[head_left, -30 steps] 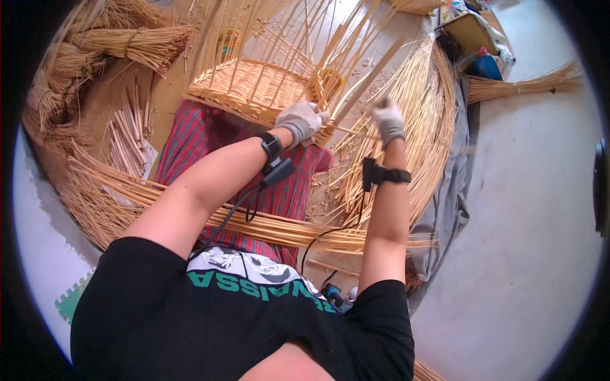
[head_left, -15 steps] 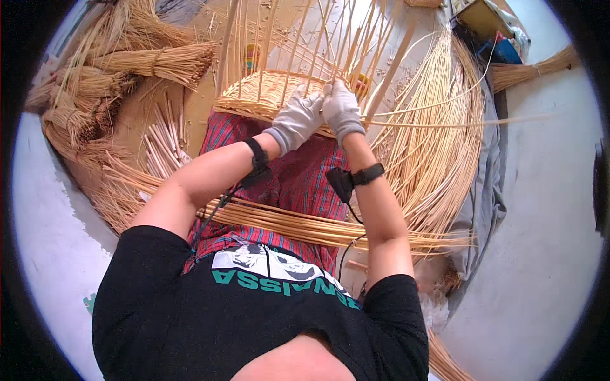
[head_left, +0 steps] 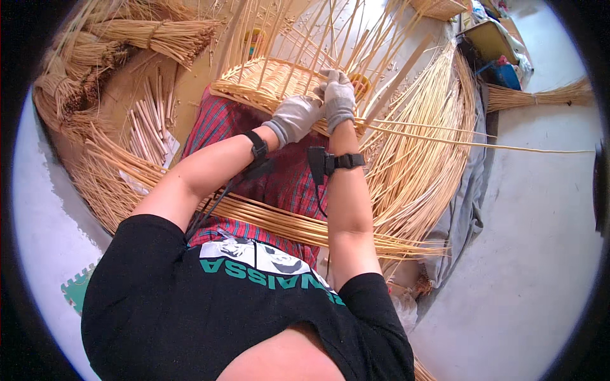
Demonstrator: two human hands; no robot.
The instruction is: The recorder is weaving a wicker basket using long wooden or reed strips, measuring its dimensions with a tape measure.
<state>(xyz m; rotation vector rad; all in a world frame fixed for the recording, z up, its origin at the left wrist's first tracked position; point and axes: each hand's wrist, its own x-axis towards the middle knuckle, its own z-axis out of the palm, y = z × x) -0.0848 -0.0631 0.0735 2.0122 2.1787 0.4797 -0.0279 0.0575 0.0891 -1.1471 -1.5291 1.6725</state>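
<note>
A woven wicker basket (head_left: 251, 81) with tall upright stakes rests on red plaid cloth (head_left: 206, 120). My gloved left hand (head_left: 295, 116) grips its near right edge with curled fingers. Just above and to the right, my gloved right hand (head_left: 337, 95) is closed at the weave among the stakes; what exactly lies in its fingers is hidden. Long pale rods (head_left: 534, 149) extend rightward from beside my right hand, and a flat stake (head_left: 406, 63) rises at the basket's right.
Tied cane bundles (head_left: 146, 38) lie at upper left, short sticks (head_left: 146, 127) below them. A large spread of cane (head_left: 426, 159) covers the right. Long rods (head_left: 267, 228) cross nearer me. Another basket (head_left: 432, 9) and a blue container (head_left: 505, 76) are at the back.
My right hand has moved left from the loose rods to the basket, beside my left hand, and a little upward since half a second ago. The long rods now stretch out to the right.
</note>
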